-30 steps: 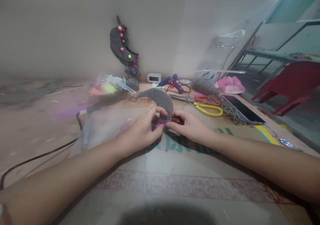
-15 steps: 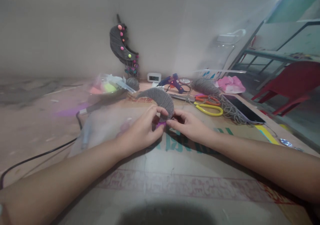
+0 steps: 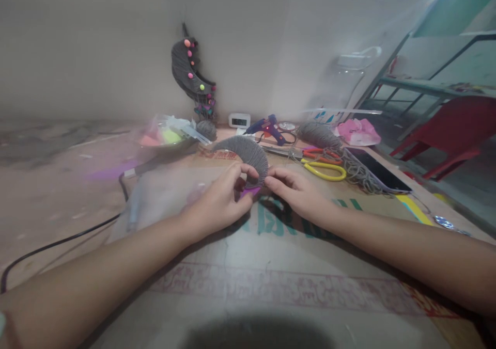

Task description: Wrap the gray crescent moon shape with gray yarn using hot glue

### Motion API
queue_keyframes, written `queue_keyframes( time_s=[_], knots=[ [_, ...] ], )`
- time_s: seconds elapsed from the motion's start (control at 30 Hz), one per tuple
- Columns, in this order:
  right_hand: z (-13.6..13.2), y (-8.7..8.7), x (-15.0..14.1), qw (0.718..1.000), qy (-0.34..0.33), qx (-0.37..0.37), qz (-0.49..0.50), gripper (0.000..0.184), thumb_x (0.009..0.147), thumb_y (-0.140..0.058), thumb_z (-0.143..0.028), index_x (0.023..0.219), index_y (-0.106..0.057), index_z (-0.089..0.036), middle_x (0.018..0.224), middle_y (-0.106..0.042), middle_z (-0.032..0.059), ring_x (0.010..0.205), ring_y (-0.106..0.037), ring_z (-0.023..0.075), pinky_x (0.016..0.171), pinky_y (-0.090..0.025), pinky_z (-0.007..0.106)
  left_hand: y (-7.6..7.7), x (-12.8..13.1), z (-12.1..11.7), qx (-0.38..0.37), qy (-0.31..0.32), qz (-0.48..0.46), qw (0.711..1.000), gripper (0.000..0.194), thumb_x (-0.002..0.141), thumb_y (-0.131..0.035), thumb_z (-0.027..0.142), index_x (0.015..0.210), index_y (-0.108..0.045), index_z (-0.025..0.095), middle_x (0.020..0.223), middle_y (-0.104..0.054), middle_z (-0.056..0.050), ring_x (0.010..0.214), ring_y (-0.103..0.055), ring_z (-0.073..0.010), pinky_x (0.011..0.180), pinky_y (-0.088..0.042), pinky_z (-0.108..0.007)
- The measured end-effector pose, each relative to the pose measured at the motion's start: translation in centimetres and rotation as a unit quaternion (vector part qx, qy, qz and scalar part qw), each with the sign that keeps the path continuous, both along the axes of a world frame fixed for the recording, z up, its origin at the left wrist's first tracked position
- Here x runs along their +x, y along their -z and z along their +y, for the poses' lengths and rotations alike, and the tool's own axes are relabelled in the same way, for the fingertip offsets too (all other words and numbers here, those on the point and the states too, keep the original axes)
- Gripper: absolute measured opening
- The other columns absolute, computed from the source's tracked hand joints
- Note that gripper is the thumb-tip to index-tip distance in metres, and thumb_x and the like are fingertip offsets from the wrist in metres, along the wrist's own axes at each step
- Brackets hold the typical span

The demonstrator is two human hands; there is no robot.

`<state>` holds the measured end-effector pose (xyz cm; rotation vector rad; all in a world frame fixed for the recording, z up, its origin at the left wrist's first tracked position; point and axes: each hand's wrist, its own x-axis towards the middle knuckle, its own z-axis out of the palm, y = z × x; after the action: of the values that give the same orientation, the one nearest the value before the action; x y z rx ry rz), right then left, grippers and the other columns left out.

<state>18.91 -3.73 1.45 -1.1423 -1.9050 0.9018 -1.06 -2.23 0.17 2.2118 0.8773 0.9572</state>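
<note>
A crescent wrapped in grey yarn [image 3: 251, 153] rests over the cardboard in front of me, with a bit of purple [image 3: 252, 190] showing at its near end. My left hand [image 3: 228, 191] grips that near end from the left, fingers curled round it. On the other side, my right hand [image 3: 289, 186] has thumb and forefinger pinched together at the crescent's edge; whatever lies between those fingertips is too small to make out. A loose tangle of grey yarn [image 3: 360, 171] lies to the right.
Scissors with yellow and orange handles [image 3: 325, 170], a blue glue gun [image 3: 267, 127], a white clock [image 3: 239, 120] and a phone [image 3: 375, 168] lie beyond my hands. A bowl of coloured pieces [image 3: 166, 137] stands left. A decorated grey crescent [image 3: 186, 70] hangs on the wall.
My right hand has shifted slightly right and up along the crescent's edge. My left hand stays at the near end, and the crescent has barely moved.
</note>
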Motion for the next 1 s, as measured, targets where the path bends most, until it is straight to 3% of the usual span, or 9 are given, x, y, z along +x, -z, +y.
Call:
queue_keyframes(
  time_s=[0.23,0.83,1.0],
  knots=[
    [0.03,-0.04,0.06,1.000,0.018,0.018,-0.001,0.026,0.093,-0.050,-0.039,0.076,-0.054,-0.020,0.071,-0.050,-0.0013,0.068,-0.047,0.0140,0.065,-0.040,0.026,0.37,-0.11,0.09,0.007,0.008,0.002,1.000,0.020,0.088,-0.056,0.022,0.106,-0.049,0.021,0.095,-0.057,-0.001,0.076,-0.056,-0.0121,0.071,-0.045,-0.028],
    [0.09,0.25,-0.09,0.999,0.006,0.021,-0.027,0.027,0.092,-0.049,-0.039,0.073,-0.053,-0.021,0.071,-0.049,-0.0011,0.069,-0.045,0.0147,0.063,-0.036,0.027,-0.14,0.17,0.00,0.014,-0.011,0.000,1.000,0.011,0.088,-0.057,0.022,0.096,-0.050,0.020,0.091,-0.058,-0.001,0.081,-0.056,-0.0135,0.073,-0.045,-0.028],
    [0.03,0.27,-0.10,0.999,0.003,0.025,-0.026,0.027,0.093,-0.048,-0.037,0.073,-0.052,-0.020,0.070,-0.047,-0.0017,0.068,-0.044,0.0140,0.063,-0.036,0.027,0.22,0.07,0.15,0.019,-0.014,0.008,1.000,0.028,0.081,-0.070,0.032,0.096,-0.049,0.021,0.093,-0.058,-0.001,0.083,-0.055,-0.0156,0.074,-0.045,-0.030]
  ],
)
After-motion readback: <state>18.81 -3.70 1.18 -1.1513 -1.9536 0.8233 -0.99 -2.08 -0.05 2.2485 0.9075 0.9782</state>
